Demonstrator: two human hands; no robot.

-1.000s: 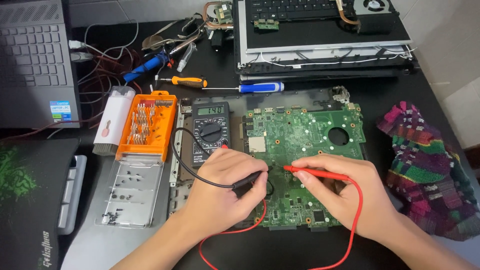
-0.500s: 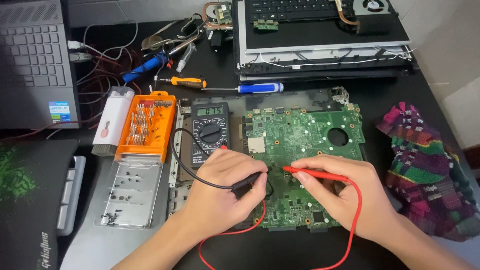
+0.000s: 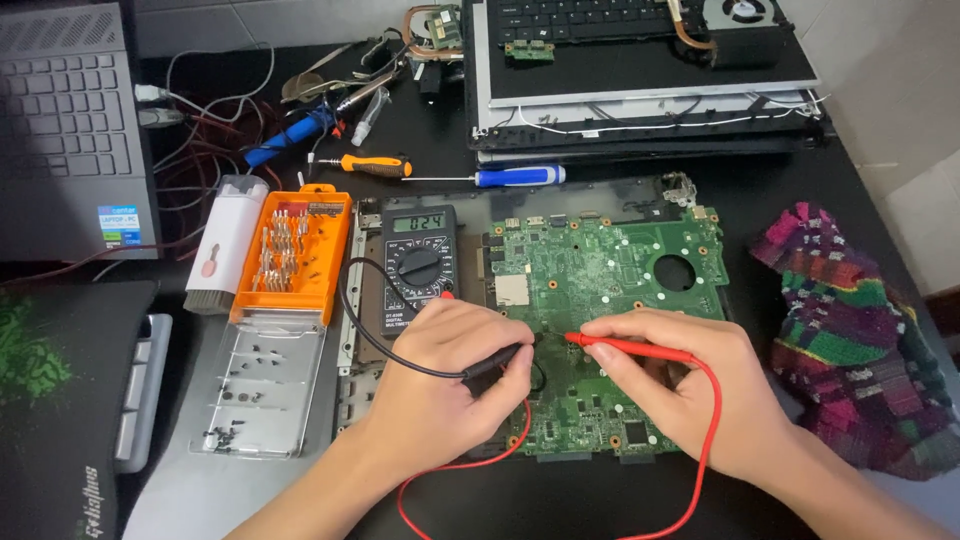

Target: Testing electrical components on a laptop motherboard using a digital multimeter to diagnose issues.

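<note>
- While both hands rest over the green circuit board (image 3: 610, 280) lying on the dark table (image 3: 880, 150), the left hand (image 3: 440, 385) has its fingers closed around the black probe (image 3: 495, 358).
- The right hand (image 3: 690, 385) pinches the red probe (image 3: 625, 347) between thumb and fingers; its tip touches the board, close to the black one.
- Just left of the board lies the black meter (image 3: 418, 265), with both wires running to it.
- An orange bit case (image 3: 290, 255) stands beside the meter.

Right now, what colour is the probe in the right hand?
Red probe, red lead, in the right hand; head view.
</note>
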